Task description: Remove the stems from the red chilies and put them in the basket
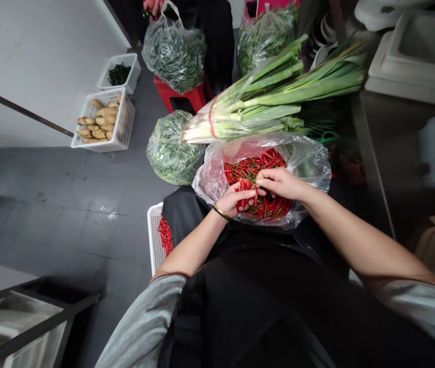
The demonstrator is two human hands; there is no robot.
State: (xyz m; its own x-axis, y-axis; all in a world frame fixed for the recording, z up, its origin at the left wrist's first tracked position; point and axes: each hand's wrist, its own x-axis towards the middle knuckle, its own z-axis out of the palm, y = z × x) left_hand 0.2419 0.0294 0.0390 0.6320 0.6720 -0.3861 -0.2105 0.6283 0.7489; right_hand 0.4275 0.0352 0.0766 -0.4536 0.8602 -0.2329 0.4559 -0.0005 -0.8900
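In front of me a clear plastic bag [309, 158] lies open, full of red chili peppers [274, 159] with green stems. My left hand [236, 198], a bracelet at its wrist, is closed around several chili peppers just over the pile. Close beside it, my right hand [279, 182] pinches at the green stem end of a chili pepper; the fingertips of both hands nearly meet. By my left leg stands a white basket [155, 225] with loose red chili peppers [165, 235] in it, partly hidden by my leg and arm.
Large leeks [240, 110] bound with a red band lie beyond the bag. Bagged greens [173, 148] sit to their left. Another person's hand [153, 7] is near a bag of greens [175, 53] on a red stool [167, 96]. A basket of tubers [100, 122] stands on the floor.
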